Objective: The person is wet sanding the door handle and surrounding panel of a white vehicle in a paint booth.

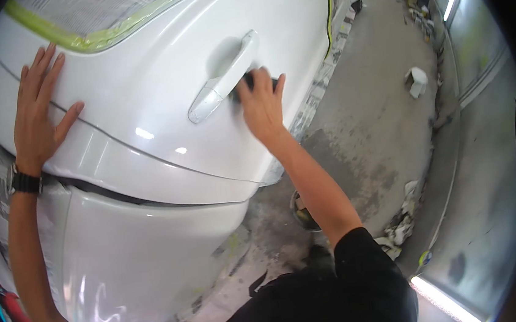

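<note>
A glossy white car door (140,79) fills the left and middle, its window covered with newspaper edged in yellow-green tape (81,35). A white handle (209,98) stands out from the panel. My left hand (39,112), watch at the wrist, lies open on the upper left of the panel, fingers spread. My right hand (261,105) is just right of the handle, fingers curved over a dark pad (245,81) against the door; they hide most of the pad.
Concrete floor (362,90) runs along the right, with a crumpled white object (415,83) and debris by the wall. A round container (304,213) sits partly behind my right forearm. Strip lights (448,301) line the booth wall (484,153).
</note>
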Demonstrator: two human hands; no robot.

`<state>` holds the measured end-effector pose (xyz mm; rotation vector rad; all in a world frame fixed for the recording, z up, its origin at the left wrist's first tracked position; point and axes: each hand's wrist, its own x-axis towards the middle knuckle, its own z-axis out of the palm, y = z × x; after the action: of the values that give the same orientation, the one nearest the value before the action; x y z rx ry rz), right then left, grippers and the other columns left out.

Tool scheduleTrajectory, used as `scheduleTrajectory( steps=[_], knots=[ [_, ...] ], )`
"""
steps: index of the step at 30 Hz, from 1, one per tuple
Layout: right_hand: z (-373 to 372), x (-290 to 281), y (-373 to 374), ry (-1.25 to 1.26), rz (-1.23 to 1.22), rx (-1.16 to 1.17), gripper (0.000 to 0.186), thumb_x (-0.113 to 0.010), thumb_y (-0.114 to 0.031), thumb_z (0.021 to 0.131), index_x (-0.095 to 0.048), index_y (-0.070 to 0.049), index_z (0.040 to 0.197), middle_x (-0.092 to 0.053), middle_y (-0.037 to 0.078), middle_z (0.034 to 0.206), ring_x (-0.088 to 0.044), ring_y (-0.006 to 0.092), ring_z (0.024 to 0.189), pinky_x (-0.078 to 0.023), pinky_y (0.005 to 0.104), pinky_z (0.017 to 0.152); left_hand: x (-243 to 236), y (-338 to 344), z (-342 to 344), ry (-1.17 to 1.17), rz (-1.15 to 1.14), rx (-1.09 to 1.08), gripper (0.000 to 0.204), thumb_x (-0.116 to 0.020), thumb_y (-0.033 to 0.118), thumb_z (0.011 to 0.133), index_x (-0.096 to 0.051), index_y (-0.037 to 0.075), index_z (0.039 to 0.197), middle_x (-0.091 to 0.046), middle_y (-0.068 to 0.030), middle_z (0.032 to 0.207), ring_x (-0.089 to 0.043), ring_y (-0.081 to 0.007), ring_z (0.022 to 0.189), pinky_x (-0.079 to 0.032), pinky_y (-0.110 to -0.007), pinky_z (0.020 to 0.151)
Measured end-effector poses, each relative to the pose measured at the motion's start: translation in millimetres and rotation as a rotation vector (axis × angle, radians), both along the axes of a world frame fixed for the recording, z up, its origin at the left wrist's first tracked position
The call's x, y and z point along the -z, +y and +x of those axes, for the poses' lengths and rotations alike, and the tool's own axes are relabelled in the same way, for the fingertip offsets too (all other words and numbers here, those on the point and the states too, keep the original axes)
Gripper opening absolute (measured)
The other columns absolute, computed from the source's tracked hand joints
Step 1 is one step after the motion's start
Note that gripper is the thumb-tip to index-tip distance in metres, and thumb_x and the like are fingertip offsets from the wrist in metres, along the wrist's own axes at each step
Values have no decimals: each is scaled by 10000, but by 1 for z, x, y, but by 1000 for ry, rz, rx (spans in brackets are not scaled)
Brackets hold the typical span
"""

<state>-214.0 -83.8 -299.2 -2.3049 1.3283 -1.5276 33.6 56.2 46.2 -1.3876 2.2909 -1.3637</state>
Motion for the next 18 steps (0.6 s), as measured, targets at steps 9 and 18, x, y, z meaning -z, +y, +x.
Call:
scheduleTrajectory(
  steps=[9,18],
  knots=[
    [-9,-5,-20,90,-60,37,485,-583,13,876,-618,-133,1338,-486,222,1341,-461,417,1295,-286,753,1068,2,1,8,7,-21,-13,790,-779,207,812,-462,112,1530,-395,-115,1619,-311,-318,1524,-215,-508,1271],
    [-10,4,-22,101,32,42,700,-646,69,817,-523,-160,1467,-462,205,1351,-455,411,1290,-271,748,1103,27,-15,37,72,-210,-417,624,-796,269,797,-573,117,1359,-467,-147,1534,-393,-344,1442,-277,-506,1223]
  ],
)
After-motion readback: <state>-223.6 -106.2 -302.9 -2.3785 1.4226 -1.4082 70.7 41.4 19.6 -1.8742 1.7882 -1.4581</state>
